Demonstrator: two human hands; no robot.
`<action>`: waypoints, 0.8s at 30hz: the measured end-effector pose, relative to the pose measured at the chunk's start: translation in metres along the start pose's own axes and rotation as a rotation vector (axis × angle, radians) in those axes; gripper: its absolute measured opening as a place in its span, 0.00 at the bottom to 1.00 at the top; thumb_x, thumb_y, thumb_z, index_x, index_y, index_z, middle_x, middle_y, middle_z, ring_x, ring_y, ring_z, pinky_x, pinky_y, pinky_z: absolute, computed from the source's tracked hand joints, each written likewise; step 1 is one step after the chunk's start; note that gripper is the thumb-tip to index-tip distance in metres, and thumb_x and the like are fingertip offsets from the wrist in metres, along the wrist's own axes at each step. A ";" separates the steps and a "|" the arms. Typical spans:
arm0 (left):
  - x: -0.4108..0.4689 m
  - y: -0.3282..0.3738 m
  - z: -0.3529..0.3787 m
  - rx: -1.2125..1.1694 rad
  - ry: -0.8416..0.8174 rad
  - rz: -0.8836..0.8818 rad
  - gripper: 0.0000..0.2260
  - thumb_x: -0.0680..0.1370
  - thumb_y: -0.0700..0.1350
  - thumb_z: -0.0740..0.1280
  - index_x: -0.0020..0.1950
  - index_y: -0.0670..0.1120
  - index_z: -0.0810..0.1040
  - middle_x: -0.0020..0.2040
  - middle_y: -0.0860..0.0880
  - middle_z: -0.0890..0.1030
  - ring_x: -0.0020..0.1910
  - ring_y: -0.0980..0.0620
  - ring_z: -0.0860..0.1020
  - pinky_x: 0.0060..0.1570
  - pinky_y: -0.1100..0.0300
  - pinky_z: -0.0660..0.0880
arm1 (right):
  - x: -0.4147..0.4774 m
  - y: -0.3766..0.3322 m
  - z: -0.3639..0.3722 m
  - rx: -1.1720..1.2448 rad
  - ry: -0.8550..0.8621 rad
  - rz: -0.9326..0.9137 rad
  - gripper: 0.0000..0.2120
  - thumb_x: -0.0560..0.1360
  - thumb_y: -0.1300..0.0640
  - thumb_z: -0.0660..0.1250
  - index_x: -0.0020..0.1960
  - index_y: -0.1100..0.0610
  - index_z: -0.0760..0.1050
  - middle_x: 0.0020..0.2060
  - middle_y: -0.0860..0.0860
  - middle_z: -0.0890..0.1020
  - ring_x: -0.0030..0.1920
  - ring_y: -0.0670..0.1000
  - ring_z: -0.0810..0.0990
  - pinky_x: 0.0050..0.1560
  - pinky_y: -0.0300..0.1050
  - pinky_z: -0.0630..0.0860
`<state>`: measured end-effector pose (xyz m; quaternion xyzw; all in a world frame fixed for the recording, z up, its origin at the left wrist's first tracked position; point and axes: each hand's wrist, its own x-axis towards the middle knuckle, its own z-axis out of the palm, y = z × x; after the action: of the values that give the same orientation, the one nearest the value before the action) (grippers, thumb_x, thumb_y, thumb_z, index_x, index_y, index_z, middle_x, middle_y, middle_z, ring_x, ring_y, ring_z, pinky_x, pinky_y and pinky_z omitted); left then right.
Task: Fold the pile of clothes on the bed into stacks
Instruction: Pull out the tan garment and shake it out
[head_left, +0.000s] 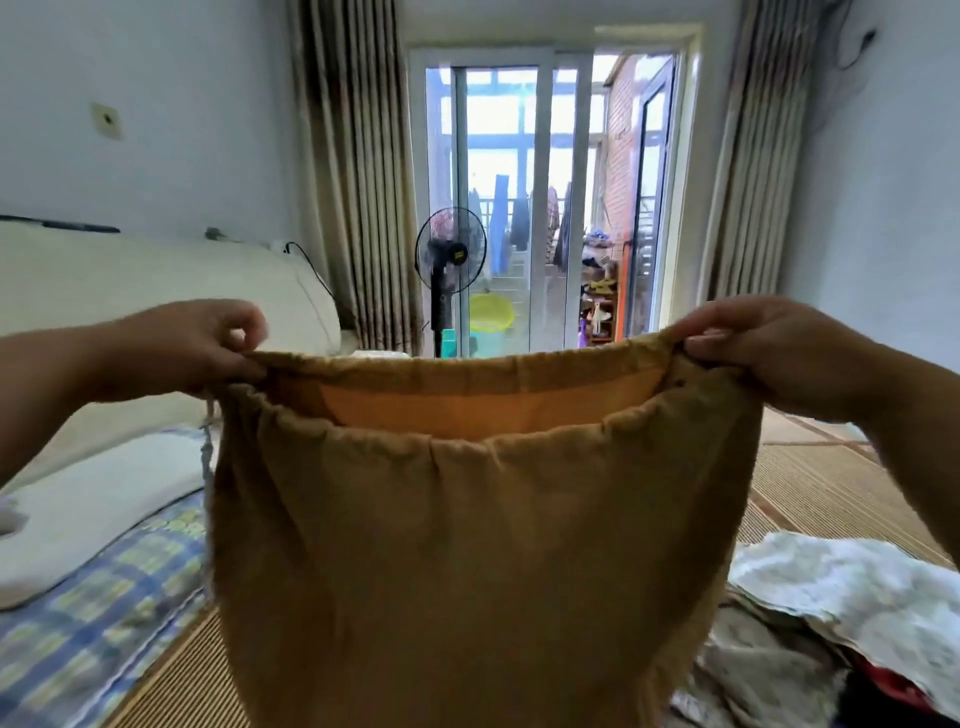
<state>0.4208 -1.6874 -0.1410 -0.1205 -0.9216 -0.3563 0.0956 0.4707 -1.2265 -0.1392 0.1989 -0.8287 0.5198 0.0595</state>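
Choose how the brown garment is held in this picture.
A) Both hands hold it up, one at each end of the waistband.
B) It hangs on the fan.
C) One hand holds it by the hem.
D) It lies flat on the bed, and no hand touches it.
A: the left hand and the right hand each pinch one end of the gathered waistband, and the brown garment hangs between them.

Readable text: I can make out none anywhere in my view.
Black standing fan (450, 249): small yellow badge (459, 254) on its hub, too blurred to read.
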 end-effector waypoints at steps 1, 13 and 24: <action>-0.006 -0.007 -0.003 -0.030 -0.033 0.036 0.12 0.68 0.39 0.73 0.33 0.48 0.72 0.30 0.47 0.76 0.30 0.48 0.72 0.28 0.59 0.69 | 0.001 0.002 0.006 -0.099 -0.011 0.003 0.15 0.76 0.70 0.60 0.40 0.56 0.82 0.38 0.53 0.82 0.36 0.47 0.82 0.35 0.37 0.79; -0.034 -0.056 -0.029 0.331 -0.322 -0.205 0.05 0.56 0.50 0.70 0.25 0.49 0.80 0.23 0.48 0.77 0.30 0.48 0.80 0.39 0.53 0.75 | -0.015 0.023 0.007 -0.615 -0.266 0.024 0.27 0.45 0.21 0.68 0.23 0.45 0.73 0.28 0.48 0.76 0.30 0.42 0.74 0.30 0.35 0.68; -0.054 -0.043 0.001 -0.529 -0.088 -0.120 0.20 0.53 0.48 0.81 0.33 0.44 0.74 0.32 0.43 0.75 0.31 0.48 0.74 0.31 0.58 0.69 | 0.015 0.016 0.012 -0.052 0.012 0.116 0.09 0.65 0.60 0.73 0.40 0.57 0.73 0.34 0.52 0.78 0.34 0.46 0.77 0.30 0.37 0.73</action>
<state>0.4593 -1.7257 -0.1826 -0.1020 -0.8054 -0.5839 -0.0005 0.4522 -1.2355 -0.1533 0.1457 -0.8517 0.5018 0.0394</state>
